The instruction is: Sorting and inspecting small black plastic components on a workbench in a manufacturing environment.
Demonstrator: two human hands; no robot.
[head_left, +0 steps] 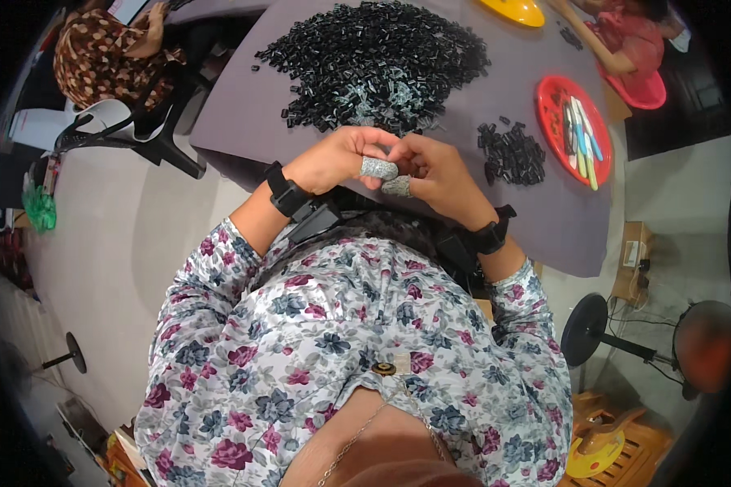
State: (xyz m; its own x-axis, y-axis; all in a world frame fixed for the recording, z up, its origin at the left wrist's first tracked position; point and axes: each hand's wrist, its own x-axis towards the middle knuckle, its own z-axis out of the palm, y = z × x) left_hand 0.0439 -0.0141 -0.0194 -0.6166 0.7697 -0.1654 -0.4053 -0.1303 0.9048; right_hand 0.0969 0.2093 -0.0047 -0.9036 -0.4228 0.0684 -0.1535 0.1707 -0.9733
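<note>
My left hand [341, 159] and my right hand [443, 176] meet at the near edge of the table, fingers bent and tips pressed together. Whatever they pinch between them is too small and covered to name. Grey speckled wraps cover a digit on each hand, one wrap [379, 168] on the left and another [397, 187] on the right. Just beyond my fingers spreads a large heap of small black plastic pieces [374, 57], with clear, pale bits [365, 101] on its near side. A smaller pile of black pieces [512, 152] lies right of my right hand.
A red plate [547, 105] with several slim-handled tools [581, 134] stands at the right. A yellow dish [518, 10] is at the far edge of the grey-covered table [244, 105]. Two other people sit at far left and far right. A black chair [170, 146] stands left.
</note>
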